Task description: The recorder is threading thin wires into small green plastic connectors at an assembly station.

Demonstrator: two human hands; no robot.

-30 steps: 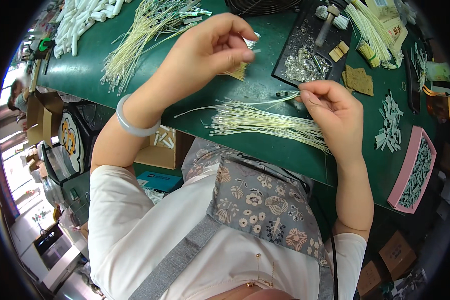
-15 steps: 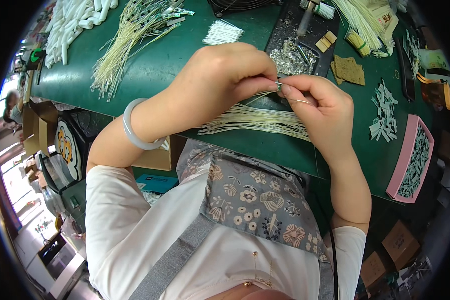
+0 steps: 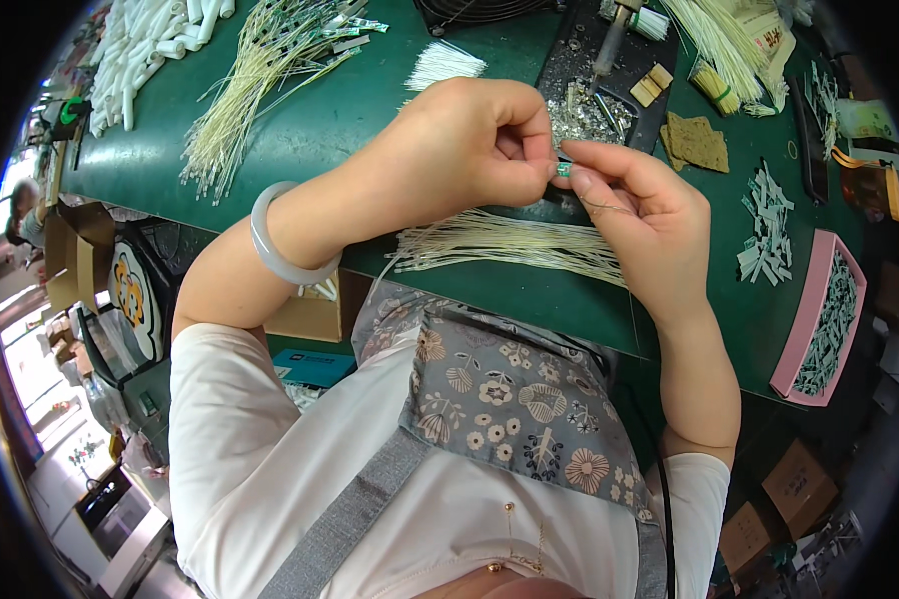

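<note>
Above the near edge of the green bench (image 3: 350, 110), I saw both hands meet: left hand (image 3: 469, 150) and right hand (image 3: 639, 215) pinched a tiny green part (image 3: 563, 171) between fingertips, directly over the wire bundle (image 3: 509, 245).

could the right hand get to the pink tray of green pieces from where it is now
Probably yes. The right hand is pinching a small green part with the left hand, so it would have to let go first. The pink tray lies open on the green table to its right, with nothing between.
</note>
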